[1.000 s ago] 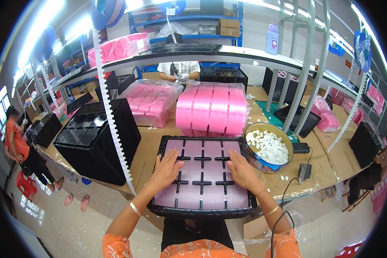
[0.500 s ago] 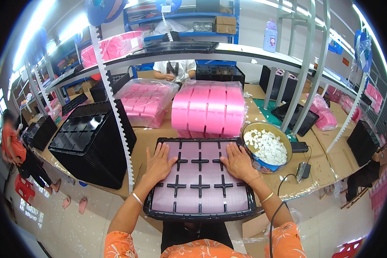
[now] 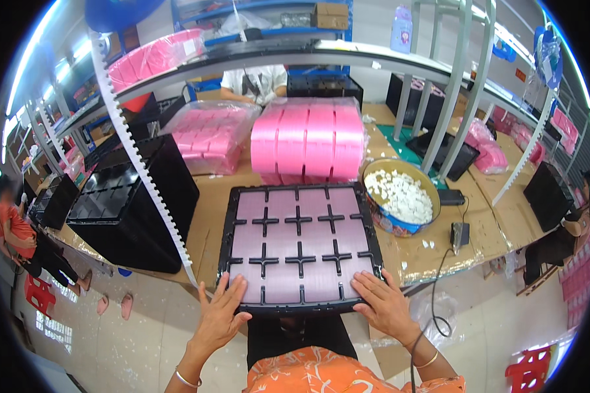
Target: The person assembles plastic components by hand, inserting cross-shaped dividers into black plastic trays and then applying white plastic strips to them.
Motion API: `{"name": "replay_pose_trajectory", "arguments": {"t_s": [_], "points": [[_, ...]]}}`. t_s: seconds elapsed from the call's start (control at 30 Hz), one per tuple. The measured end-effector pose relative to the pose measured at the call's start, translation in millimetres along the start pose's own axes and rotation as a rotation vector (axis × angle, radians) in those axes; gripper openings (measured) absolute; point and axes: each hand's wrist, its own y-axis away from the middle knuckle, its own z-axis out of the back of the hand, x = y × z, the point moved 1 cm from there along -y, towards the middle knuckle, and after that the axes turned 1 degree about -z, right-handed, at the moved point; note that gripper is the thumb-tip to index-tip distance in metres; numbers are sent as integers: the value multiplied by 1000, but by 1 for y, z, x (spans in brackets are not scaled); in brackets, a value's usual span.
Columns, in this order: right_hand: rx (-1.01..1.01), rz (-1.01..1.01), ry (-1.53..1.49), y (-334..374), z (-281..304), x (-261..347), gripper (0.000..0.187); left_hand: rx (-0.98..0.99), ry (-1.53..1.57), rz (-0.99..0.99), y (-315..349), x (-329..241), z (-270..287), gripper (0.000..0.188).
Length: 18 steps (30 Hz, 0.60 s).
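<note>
At the near edge of the desk (image 3: 485, 226), the black tray (image 3: 227, 223) lies flat, its near corners under the widespread left hand (image 3: 221, 311) and right hand (image 3: 388, 304), seemingly to steady it, with a bowl (image 3: 406, 228) of white scraps (image 3: 400, 196) just beside.

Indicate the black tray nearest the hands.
The pink-filled tray: left hand and right hand lie at its near corners; others, like the left stack, are farther.

Rests the left hand (image 3: 217, 316) and right hand (image 3: 388, 306) on the near corners of a black tray (image 3: 301, 307) holding pale pink sheeting (image 3: 283, 245), just left of a round tin (image 3: 394, 223) of white scraps (image 3: 400, 196) and near a bright pink bundle (image 3: 308, 141).
</note>
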Motion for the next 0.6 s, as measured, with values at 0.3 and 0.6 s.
{"name": "replay_pose_trajectory", "arguments": {"t_s": [0.3,0.6], "points": [[-279,55,-141,18,-17,-11,31,-305,-38,-72,19,7,-16,52],[-497,189,44,-41,58,21,25,-534,-26,-233,-29,-40,18,43]]}}
